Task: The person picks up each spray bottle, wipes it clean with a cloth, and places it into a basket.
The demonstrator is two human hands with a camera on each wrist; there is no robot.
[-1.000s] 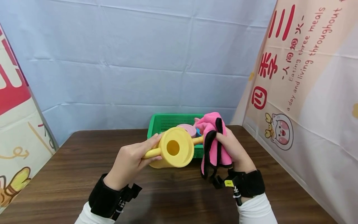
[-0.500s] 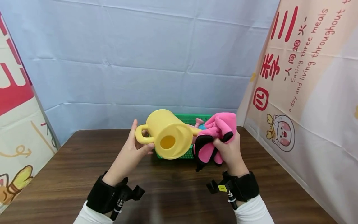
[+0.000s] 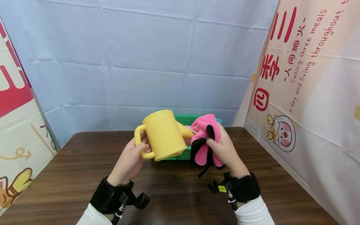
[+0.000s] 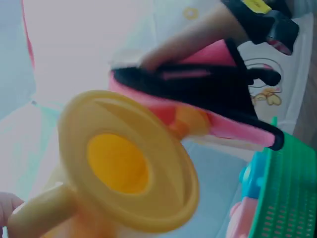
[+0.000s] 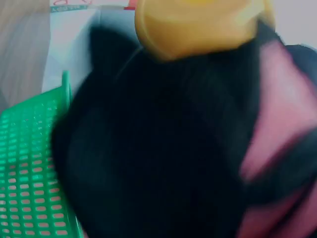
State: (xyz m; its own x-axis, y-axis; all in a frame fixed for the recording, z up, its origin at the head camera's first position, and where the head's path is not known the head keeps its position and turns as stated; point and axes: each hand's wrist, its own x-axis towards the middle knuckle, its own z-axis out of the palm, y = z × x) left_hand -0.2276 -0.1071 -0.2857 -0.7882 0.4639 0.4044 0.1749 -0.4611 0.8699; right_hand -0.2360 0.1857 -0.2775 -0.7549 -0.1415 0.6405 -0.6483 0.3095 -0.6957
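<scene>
A yellow toy watering can (image 3: 164, 134) is held up in front of the basket, its handle gripped by my left hand (image 3: 132, 156). In the left wrist view the can's top rim and round opening (image 4: 119, 163) face the camera. My right hand (image 3: 226, 148) holds a pink cloth (image 3: 205, 125) with black edging, bunched against the can's spout (image 3: 185, 131). The spout's tip is hidden by the cloth. Much of the right wrist view is filled by the cloth's dark side (image 5: 158, 139), blurred.
Behind the can, a green plastic basket (image 3: 180, 154) stands on the dark wooden table (image 3: 84, 175). Blue (image 4: 252, 173) and pink items (image 4: 242, 218) show at the basket in the left wrist view. Printed cloths hang at both sides, a plain pale one (image 3: 126, 62) at the back.
The watering can has turned from showing its top opening to showing its side, more upright. My left hand has shifted its hold on the handle. The cloth has stayed at the spout.
</scene>
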